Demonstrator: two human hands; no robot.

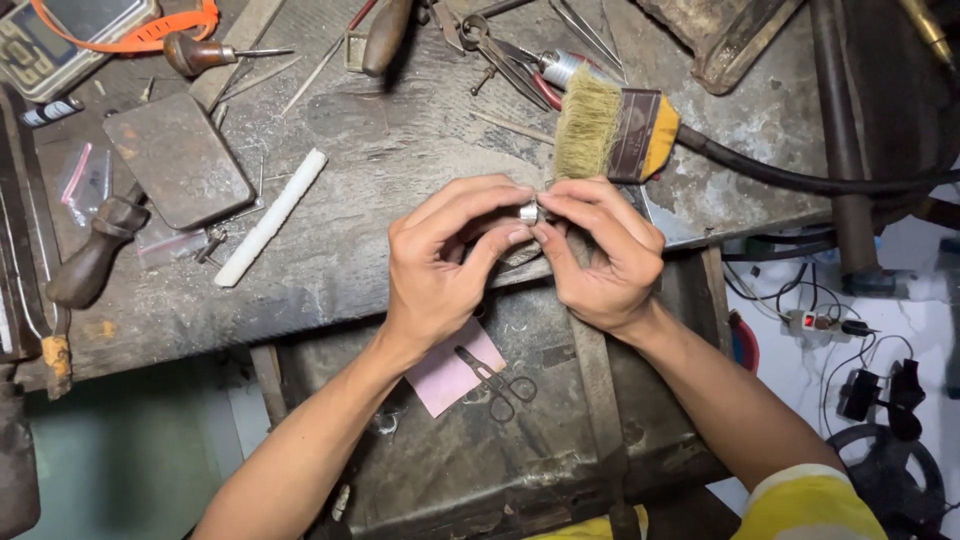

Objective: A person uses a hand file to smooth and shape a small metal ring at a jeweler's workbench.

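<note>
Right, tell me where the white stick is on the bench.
In the head view the white stick lies slanted on the left part of the workbench, just right of the dark flat metal plate and left of the left hand.

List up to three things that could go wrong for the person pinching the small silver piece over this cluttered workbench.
1. The small silver metal piece is pinched only by the fingertips of the left hand and right hand; a slip could drop it into the dark tray below.
2. The wide straw-bristled brush lies just behind the hands and might get knocked.
3. Small scissors lie beneath the wrists, a possible snag.
</note>
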